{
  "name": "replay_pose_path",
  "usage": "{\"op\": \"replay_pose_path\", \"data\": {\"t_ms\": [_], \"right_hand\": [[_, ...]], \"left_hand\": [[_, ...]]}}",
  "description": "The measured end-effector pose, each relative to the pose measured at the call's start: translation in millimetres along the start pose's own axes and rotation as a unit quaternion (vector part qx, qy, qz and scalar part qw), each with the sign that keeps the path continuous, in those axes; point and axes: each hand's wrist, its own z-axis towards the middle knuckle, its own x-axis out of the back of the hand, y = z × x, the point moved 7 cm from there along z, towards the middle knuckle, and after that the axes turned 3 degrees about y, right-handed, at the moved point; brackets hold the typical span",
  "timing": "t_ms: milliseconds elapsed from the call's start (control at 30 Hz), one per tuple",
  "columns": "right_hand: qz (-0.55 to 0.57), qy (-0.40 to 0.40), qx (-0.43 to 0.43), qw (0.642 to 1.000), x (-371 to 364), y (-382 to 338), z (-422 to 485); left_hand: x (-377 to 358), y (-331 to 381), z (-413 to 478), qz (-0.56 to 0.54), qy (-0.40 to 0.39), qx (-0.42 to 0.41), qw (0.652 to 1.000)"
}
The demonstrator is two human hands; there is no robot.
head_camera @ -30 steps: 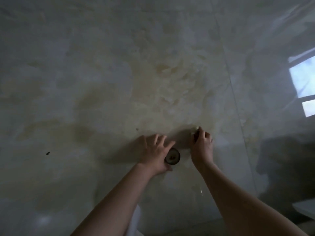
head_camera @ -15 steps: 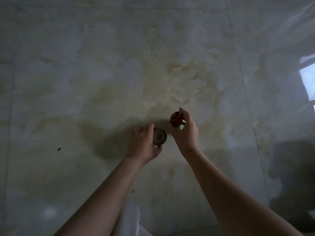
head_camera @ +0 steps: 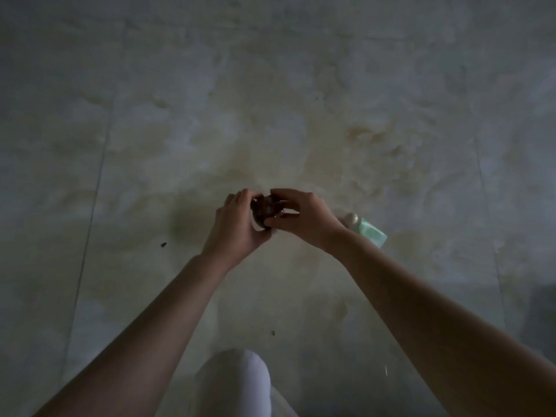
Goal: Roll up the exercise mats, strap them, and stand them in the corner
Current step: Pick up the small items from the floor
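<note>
No exercise mat is in view. My left hand (head_camera: 237,225) and my right hand (head_camera: 304,218) meet above the marble-patterned floor (head_camera: 270,100), at the centre of the view. Both are closed on a small dark round roll (head_camera: 266,207) with a pale rim, possibly a coiled strap. The fingers hide most of it, so I cannot tell whether it is one piece or two pressed together.
A pale green tube (head_camera: 368,231) with a rounded cap lies on the floor just behind my right wrist. My knee in white cloth (head_camera: 234,383) is at the bottom centre. Small dark specks (head_camera: 163,244) dot the tiles.
Each hand lifted a small dark round piece off the floor, and the hands have now come together. The view shifted, and the green tube now shows on the floor.
</note>
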Motion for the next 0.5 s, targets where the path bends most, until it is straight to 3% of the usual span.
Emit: {"op": "replay_pose_path", "data": {"t_ms": [200,367,433,500], "right_hand": [[0.052,-0.032,-0.019,0.998,-35,-10,-7],[0.081,-0.028,-0.031,0.996,-50,0,-22],[0.01,0.064,-0.012,0.998,-31,10,-27],[-0.126,0.205,-0.023,0.97,5,26,-36]], "left_hand": [[18,-26,-26,-0.106,-0.037,0.021,0.993],[15,-25,-44,-0.105,-0.064,-0.036,0.992],[9,-27,-47,-0.099,-0.075,-0.027,0.992],[6,-30,-49,-0.099,-0.074,-0.01,0.992]]}}
